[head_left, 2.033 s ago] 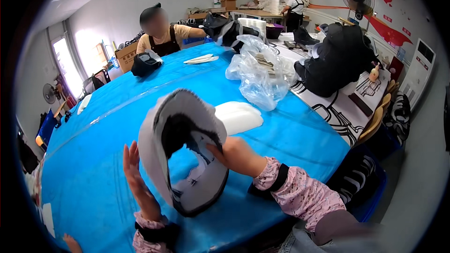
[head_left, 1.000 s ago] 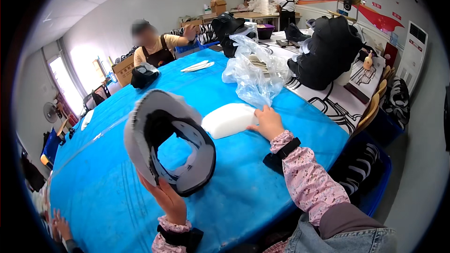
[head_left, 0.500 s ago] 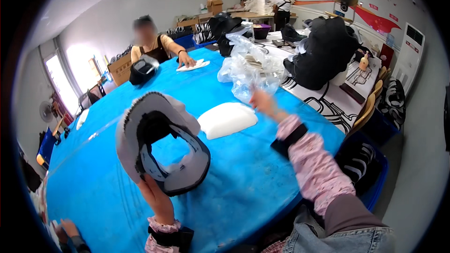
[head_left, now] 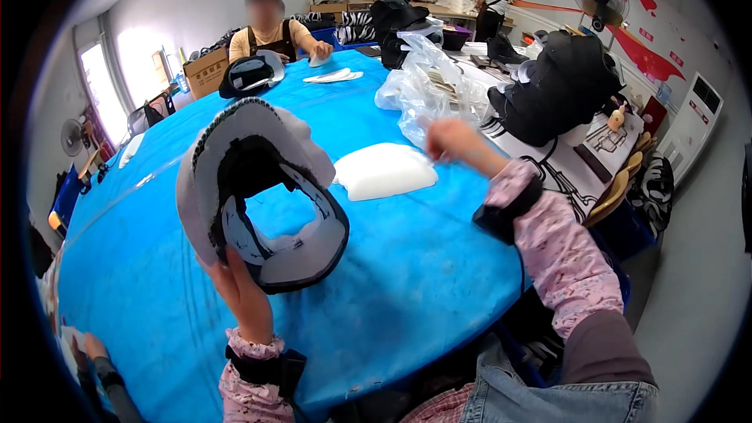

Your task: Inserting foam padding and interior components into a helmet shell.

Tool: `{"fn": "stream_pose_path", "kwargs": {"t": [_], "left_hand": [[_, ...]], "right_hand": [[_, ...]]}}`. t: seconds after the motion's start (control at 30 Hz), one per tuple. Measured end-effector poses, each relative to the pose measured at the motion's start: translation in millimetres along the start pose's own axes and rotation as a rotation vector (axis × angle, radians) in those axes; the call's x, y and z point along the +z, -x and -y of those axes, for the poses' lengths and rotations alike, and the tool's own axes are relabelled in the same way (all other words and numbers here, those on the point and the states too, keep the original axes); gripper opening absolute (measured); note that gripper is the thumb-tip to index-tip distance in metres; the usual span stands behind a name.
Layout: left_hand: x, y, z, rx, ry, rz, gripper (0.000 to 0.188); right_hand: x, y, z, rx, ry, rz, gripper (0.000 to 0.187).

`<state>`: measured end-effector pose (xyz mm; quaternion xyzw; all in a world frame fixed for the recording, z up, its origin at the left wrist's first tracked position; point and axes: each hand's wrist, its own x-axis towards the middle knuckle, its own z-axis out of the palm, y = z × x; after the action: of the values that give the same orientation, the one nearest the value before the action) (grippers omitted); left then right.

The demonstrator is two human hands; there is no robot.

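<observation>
My left hand (head_left: 241,291) grips a light grey cap (head_left: 313,262) by its lower left edge, with the thumb at the inner band. The cap is held above the table, its open inside facing me and its dark-edged brim low. To the right, my right hand (head_left: 458,145) is raised with fingers curled in; it is a little blurred, and I cannot make out anything in it. Just left of it lies a small stack of white curved brim inserts (head_left: 388,174). Behind it sits a clear plastic bag (head_left: 423,82) with pale pieces inside.
The table has a blue cover (head_left: 392,266). At the far side a person (head_left: 270,31) sits by a black cap (head_left: 249,76) and white pieces (head_left: 333,76). A heap of black caps (head_left: 552,90) stands at the right. Another person's hands (head_left: 94,348) show at lower left.
My right hand stays raised near the plastic bag, its fingers more curled in. My left hand still holds the grey cap. The view has shifted, and the far person's hand has moved off the white pieces.
</observation>
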<state>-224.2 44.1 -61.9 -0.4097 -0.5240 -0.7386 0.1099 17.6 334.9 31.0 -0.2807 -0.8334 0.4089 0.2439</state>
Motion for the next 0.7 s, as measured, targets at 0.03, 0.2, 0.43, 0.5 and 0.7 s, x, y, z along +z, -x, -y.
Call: {"fn": "stream_pose_path", "kwargs": {"t": [0.03, 0.2, 0.43, 0.5, 0.7], "left_hand": [[1, -5, -9, 0.001, -0.002, -0.002, 0.03], [-7, -20, -25, 0.385, -0.515, 0.014, 0.037], [-19, -30, -19, 0.181, -0.364, -0.126, 0.03], [-24, -28, -9, 0.168, -0.385, -0.124, 0.031], [-21, -28, 11, 0.104, -0.259, -0.158, 0.031]], "right_hand": [[30, 2, -12, -0.038, 0.035, 0.026, 0.046], [-5, -15, -1, -0.027, 0.108, -0.057, 0.031], [-159, -11, 102, -0.335, -0.417, 0.046, 0.064], [-106, -6, 103, -0.254, -0.359, -0.063, 0.065], [-22, -90, 161, -1.0, 0.6, 0.133, 0.022]]}}
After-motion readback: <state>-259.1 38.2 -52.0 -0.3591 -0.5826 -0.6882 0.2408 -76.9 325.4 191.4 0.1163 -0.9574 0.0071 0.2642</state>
